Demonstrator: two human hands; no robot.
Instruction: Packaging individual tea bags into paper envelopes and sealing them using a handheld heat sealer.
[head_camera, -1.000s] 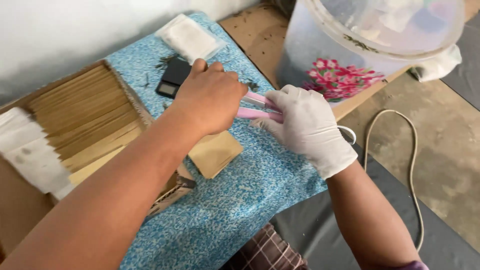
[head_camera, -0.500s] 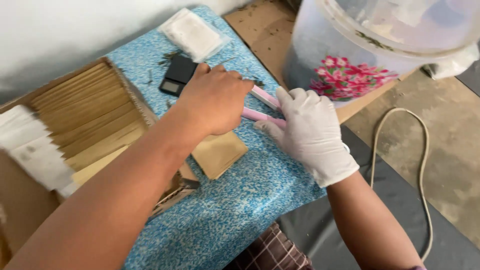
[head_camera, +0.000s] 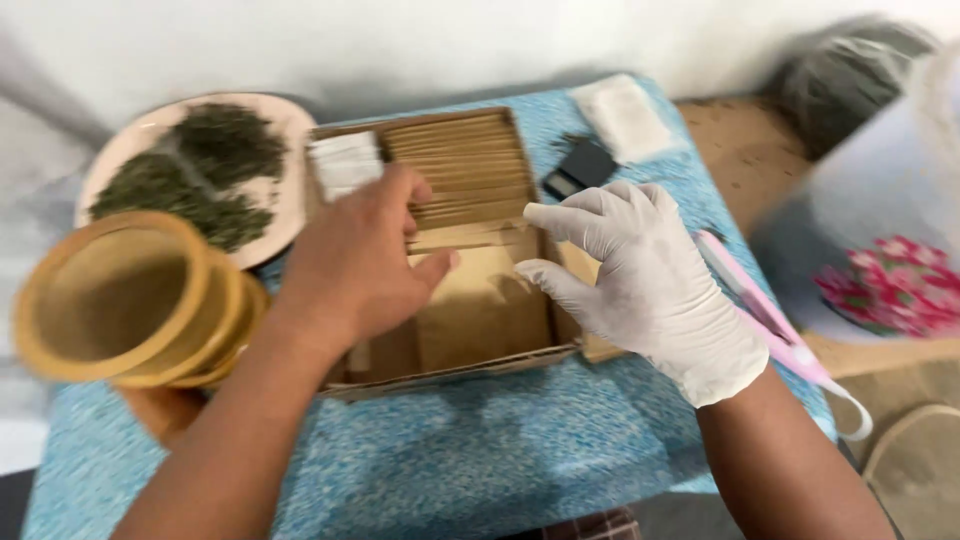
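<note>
Brown packet (head_camera: 480, 300) btwn hands, in box (head_camera: 450, 375)

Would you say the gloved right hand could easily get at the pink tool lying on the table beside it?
Probably yes. The pink tool lies in the open on the blue tablecloth, just right of the right hand, with nothing on top of it. That hand is open and empty over the cardboard box.

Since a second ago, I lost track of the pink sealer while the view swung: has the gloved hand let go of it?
Yes. The right hand has left the pink sealer on the blue cloth and now hovers, open, over the cardboard box.
</note>
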